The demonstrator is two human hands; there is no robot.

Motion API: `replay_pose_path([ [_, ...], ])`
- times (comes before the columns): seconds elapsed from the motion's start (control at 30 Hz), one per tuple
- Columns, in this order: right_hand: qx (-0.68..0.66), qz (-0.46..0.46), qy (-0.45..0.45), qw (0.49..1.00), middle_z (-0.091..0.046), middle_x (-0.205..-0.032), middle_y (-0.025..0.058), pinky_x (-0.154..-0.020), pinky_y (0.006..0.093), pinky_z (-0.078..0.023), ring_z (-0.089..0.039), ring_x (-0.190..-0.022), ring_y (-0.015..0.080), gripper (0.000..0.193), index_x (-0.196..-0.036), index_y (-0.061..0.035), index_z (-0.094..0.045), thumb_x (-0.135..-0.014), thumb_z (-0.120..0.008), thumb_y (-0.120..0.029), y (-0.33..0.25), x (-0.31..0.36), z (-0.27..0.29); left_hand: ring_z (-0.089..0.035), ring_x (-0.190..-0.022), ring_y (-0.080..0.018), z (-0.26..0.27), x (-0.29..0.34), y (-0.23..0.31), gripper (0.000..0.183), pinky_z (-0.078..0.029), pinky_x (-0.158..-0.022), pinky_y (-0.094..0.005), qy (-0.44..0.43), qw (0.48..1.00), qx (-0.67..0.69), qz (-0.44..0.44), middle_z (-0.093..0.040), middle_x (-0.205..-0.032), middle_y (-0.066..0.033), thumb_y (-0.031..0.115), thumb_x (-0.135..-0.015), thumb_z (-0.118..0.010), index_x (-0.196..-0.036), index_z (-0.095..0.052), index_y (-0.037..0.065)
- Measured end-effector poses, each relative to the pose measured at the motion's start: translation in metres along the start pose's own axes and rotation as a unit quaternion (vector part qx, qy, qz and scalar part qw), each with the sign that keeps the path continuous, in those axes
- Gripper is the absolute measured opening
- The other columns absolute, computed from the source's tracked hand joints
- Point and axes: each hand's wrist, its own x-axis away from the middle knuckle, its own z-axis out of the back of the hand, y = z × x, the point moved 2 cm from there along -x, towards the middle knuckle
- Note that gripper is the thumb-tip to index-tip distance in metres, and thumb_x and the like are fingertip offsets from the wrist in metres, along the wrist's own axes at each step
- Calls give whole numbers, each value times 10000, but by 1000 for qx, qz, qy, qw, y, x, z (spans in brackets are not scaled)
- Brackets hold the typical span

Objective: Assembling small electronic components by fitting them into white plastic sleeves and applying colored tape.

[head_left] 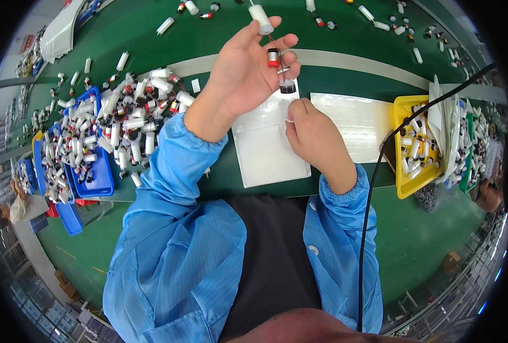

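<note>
white cylinder point(260, 20) pinched by left hand point(239, 77), right hand point(318, 136) closed above white sheet point(268, 157)

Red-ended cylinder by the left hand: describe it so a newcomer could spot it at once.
Follow the blue left sleeve up to the left hand. By it, three parts line up: a white cylinder, the red-ended cylinder and a short dark disc. The middle one alone shows a silver band and a red end.

white on the cylinder point(260, 19), banded black, silver and red on the small motor point(273, 58), mostly black on the round cap point(287, 87); blue with fine darker stripes on the jacket point(174, 268); green on the worktop point(222, 182); yellow on the right-side tray point(412, 184).
</note>
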Motion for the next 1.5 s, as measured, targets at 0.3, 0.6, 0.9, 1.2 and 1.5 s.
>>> replay_pose_path([
  [0.3, -233, 63, 382, 892, -632, -1054, 131, -805, 323, -515, -641, -908, 205, 411, -1131, -12, -510, -808, -763, -2, -14, -22, 15, -541, -1262, -333, -13, -4, -12, 406, -487, -1011, -445, 11, 998, -25, -50, -578, -1272, -191, 365, -1079, -358, -1273, -513, 45],
  [0.6, -363, 67, 408, 835, -613, -1026, 111, -766, 288, -525, -648, -886, 150, 431, -1157, -18, -458, -818, -704, 84, -6, -33, 13, -538, -1260, -258, 0, -1, -1, 420, -436, -1058, -411, -28, 931, -357, -74, -615, -1255, -183, 305, -1043, -468, -1364, -473, 35],
  [0.9, -374, 46, 420, 826, -589, -1064, 104, -813, 284, -506, -642, -913, 154, 409, -1151, -22, -444, -839, -691, 75, -3, -31, 8, -673, -1052, -193, -7, 0, 7, 485, -541, -942, -315, -54, 882, -461, -80, -682, -1181, -177, 16, -950, -616, -1401, -440, -1],
  [1.2, -383, 91, 415, 820, -596, -1082, 121, -888, 289, -487, -615, -961, 161, 271, -1113, 1, -507, -898, -668, 39, 7, -30, 16, -679, -1059, -205, -6, 2, 12, 392, -541, -954, -312, -62, 870, -481, -82, -673, -1190, -172, -11, -970, -565, -1352, -480, -31],
  [1.5, -602, -20, 164, 781, -673, -804, 72, -635, 235, -480, -604, -680, 109, 100, -970, 33, -659, -872, -660, 15, 8, -45, 59, -631, -1158, -209, 1, 4, 7, 392, -534, -988, -331, -110, 847, -510, -96, -604, -1270, -133, -82, -956, -507, -1344, -496, -24],
])
